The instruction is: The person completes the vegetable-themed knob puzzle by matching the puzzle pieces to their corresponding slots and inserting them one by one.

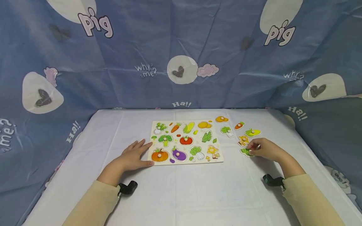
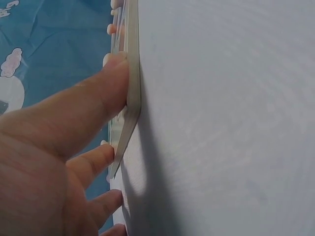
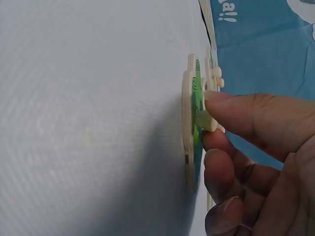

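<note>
A wooden vegetable puzzle board (image 1: 175, 141) lies on the white table, with several knobbed pieces such as the pumpkin (image 1: 160, 155), eggplant (image 1: 179, 154) and tomato (image 1: 186, 140) in it. My left hand (image 1: 135, 157) rests at the board's left edge, fingers spread; in the left wrist view the thumb (image 2: 106, 83) touches the board's edge (image 2: 133, 54). Right of the board, my right hand (image 1: 264, 149) pinches the knob of a green vegetable puzzle piece (image 1: 245, 152). In the right wrist view the thumb and forefinger meet at that knob (image 3: 206, 120); fingers partly cover the piece in the head view.
Loose pieces lie right of the board: a mushroom piece (image 1: 243, 141), a corn piece (image 1: 253, 133), a carrot piece (image 1: 239, 125), a leafy cabbage piece (image 1: 227, 131) and a potato piece (image 1: 222, 119). A blue printed cloth (image 1: 158, 91) hangs behind the table.
</note>
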`<state>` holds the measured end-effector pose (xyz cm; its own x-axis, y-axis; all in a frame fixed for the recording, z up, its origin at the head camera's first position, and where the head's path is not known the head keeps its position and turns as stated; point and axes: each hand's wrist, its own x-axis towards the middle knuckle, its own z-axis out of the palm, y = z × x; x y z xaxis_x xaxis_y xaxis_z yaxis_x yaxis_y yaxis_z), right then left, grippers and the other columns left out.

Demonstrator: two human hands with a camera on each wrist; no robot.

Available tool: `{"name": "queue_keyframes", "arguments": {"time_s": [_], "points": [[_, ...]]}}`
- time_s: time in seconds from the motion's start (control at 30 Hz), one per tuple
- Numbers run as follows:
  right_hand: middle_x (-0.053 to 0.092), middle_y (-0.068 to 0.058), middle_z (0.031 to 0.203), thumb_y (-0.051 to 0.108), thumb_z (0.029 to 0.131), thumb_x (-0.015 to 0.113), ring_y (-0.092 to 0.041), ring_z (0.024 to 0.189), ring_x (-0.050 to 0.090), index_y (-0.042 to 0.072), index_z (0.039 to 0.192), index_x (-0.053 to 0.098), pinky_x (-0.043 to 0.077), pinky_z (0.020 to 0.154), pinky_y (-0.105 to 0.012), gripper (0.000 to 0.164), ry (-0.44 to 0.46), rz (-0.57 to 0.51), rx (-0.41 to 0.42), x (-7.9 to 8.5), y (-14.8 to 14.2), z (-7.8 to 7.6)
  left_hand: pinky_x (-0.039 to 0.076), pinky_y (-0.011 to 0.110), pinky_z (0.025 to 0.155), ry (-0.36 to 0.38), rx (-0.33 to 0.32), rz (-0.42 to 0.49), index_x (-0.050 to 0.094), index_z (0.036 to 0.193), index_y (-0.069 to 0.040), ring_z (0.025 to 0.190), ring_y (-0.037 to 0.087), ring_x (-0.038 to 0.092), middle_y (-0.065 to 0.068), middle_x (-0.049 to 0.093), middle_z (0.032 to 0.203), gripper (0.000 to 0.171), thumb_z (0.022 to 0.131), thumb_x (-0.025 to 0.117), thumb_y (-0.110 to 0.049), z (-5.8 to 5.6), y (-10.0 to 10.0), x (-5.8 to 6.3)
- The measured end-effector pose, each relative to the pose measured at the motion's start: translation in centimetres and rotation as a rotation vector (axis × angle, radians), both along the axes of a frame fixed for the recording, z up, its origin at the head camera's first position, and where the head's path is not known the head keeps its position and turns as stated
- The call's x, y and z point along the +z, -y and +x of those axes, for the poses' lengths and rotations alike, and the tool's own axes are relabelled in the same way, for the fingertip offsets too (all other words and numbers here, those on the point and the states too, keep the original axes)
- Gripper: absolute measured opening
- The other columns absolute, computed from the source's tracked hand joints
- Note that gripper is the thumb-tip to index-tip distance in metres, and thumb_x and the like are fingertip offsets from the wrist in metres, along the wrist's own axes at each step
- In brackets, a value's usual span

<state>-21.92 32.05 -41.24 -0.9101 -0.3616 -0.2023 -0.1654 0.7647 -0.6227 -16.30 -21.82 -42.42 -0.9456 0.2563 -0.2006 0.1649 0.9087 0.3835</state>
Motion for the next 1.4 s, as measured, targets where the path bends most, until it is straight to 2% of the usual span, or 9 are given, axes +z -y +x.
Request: {"name": "queue_keyframes", "arguments": {"time_s": [0.23, 0.67, 0.9, 1.1, 1.4], "points": [[0.054, -0.003, 0.087, 0.012, 0.086, 0.077, -0.019, 0.079, 0.048, 0.004, 0.099, 0.067, 0.041, 0.067, -0.032, 0.018, 0.032, 0.012, -0.024, 0.0, -0.1, 0.1, 0.015, 0.074, 0.111, -0.006, -0.007, -0.001, 0.038, 0.155, -0.014, 0.146, 0.053, 0.014, 0.025, 0.022, 0.162, 0.092, 0.083, 0.071, -0.060, -0.2, -0.2, 0.1], [0.059, -0.002, 0.085, 0.009, 0.087, 0.075, -0.019, 0.078, 0.051, 0.008, 0.093, 0.067, 0.042, 0.069, -0.034, 0.010, 0.008, 0.056, -0.043, -0.6, 0.0, -0.3, 0.014, 0.073, 0.112, -0.004, 0.001, -0.009, 0.037, 0.156, -0.014, 0.147, 0.053, 0.014, 0.024, 0.022, 0.162, 0.093, 0.083, 0.071, -0.061, -0.3, -0.2, 0.0], [0.058, -0.003, 0.086, 0.008, 0.085, 0.075, -0.019, 0.077, 0.051, 0.007, 0.092, 0.066, 0.043, 0.066, -0.033, 0.011, -0.011, 0.064, -0.060, -0.3, 0.4, 0.0, 0.015, 0.074, 0.111, -0.002, 0.002, -0.009, 0.037, 0.156, -0.015, 0.146, 0.053, 0.014, 0.024, 0.022, 0.162, 0.093, 0.082, 0.071, -0.061, -0.2, -0.1, -0.1], [0.058, -0.002, 0.085, 0.005, 0.086, 0.072, -0.019, 0.077, 0.051, 0.008, 0.093, 0.067, 0.044, 0.065, -0.032, 0.009, -0.038, 0.063, -0.040, -0.1, 0.7, -0.3, 0.014, 0.074, 0.111, 0.004, 0.006, -0.007, 0.037, 0.156, -0.015, 0.146, 0.053, 0.014, 0.024, 0.022, 0.162, 0.094, 0.082, 0.072, -0.061, -0.2, -0.1, -0.1], [0.056, -0.002, 0.082, 0.006, 0.083, 0.076, -0.017, 0.074, 0.050, 0.008, 0.093, 0.067, 0.043, 0.062, -0.030, 0.013, -0.084, 0.047, 0.011, 1.2, 2.2, -0.5, 0.015, 0.074, 0.111, 0.002, -0.002, -0.004, 0.037, 0.155, -0.013, 0.146, 0.054, 0.014, 0.025, 0.022, 0.162, 0.093, 0.083, 0.071, -0.060, -0.1, -0.1, 0.1]]}}
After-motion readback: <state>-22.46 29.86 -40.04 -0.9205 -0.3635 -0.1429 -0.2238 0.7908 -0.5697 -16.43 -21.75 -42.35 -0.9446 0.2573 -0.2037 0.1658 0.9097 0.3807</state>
